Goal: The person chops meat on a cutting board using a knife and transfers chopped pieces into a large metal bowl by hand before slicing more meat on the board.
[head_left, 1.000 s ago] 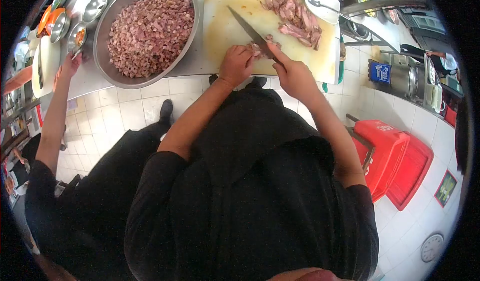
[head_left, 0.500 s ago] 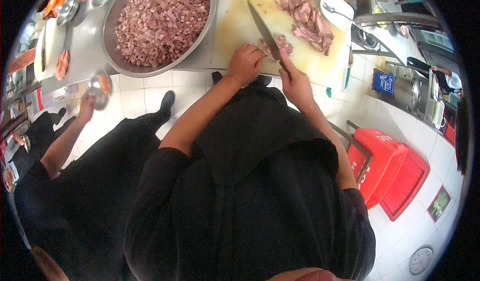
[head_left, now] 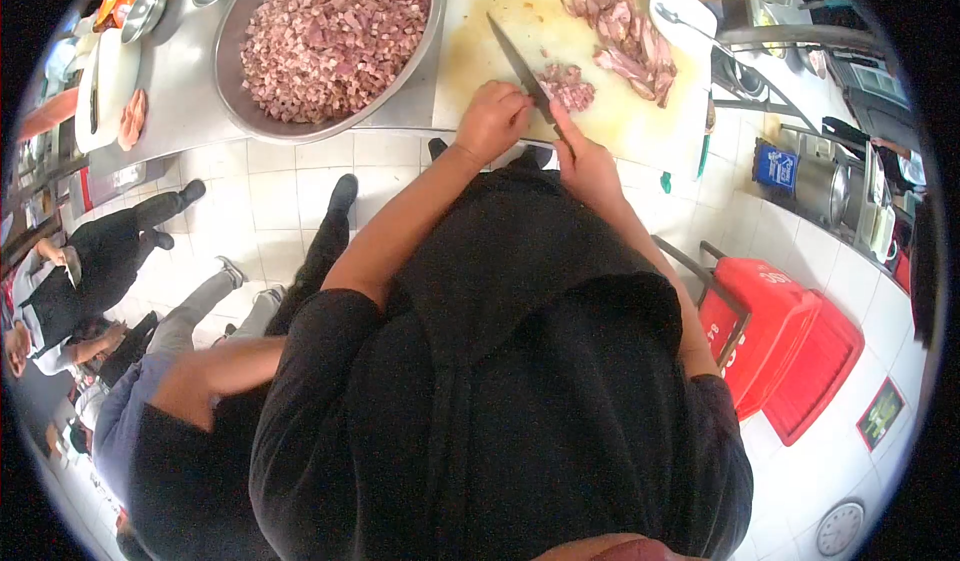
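My right hand grips the dark handle of a long kitchen knife, its blade slanting up and left over a yellowed white cutting board. Beside the blade, on its right, lies a small heap of chopped meat. My left hand is closed, fingers curled, at the board's near edge just left of the knife; whether anything is in it is hidden. Larger strips of meat lie at the board's far right. Left of the board, a wide metal bowl holds a mound of diced meat.
A spoon rests on a white surface beyond the meat strips. Another white board and a piece of pink meat are at the left. Red plastic bins stand at my right. Several people are on my left, one close by.
The knife has shifted slightly left, and the chopped heap shows more fully beside it. The co-worker's hand with a metal bowl has left the counter; more people show on the left.
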Demonstrator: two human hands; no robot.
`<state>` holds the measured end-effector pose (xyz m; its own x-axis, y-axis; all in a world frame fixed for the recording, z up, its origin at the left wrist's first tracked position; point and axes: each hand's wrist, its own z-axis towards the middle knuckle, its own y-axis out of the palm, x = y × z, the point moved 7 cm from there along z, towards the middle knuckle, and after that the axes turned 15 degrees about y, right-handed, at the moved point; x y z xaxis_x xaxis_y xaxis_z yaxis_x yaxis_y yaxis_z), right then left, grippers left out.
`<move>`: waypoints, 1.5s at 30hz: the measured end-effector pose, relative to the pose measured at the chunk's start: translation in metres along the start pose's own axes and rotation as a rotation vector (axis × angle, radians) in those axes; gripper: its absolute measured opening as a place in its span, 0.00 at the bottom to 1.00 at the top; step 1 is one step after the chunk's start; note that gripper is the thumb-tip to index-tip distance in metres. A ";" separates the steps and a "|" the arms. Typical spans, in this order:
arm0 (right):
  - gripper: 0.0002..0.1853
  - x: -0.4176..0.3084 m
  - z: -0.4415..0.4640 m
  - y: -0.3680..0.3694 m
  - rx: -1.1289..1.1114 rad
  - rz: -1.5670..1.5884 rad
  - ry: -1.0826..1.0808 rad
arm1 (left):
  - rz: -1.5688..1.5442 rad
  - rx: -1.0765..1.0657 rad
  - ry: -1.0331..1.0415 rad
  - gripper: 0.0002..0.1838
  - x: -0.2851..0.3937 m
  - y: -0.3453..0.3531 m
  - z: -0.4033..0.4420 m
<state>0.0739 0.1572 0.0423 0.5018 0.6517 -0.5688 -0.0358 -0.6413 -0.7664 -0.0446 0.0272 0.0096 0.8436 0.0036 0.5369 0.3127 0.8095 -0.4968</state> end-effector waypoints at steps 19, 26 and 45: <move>0.35 -0.017 0.007 -0.021 0.104 0.172 -0.029 | -0.064 0.339 -0.366 0.09 -0.028 -0.034 -0.011; 0.37 -0.011 0.017 -0.014 0.257 0.272 -0.029 | -0.094 0.327 -0.419 0.09 -0.030 -0.034 -0.019; 0.36 -0.012 0.031 -0.030 0.224 0.242 0.022 | -0.098 0.306 -0.340 0.09 -0.023 -0.036 -0.016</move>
<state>0.0418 0.1813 0.0635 0.4742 0.4803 -0.7379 -0.3444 -0.6701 -0.6575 -0.0685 -0.0118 0.0040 0.6095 0.0697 0.7897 0.1974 0.9514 -0.2363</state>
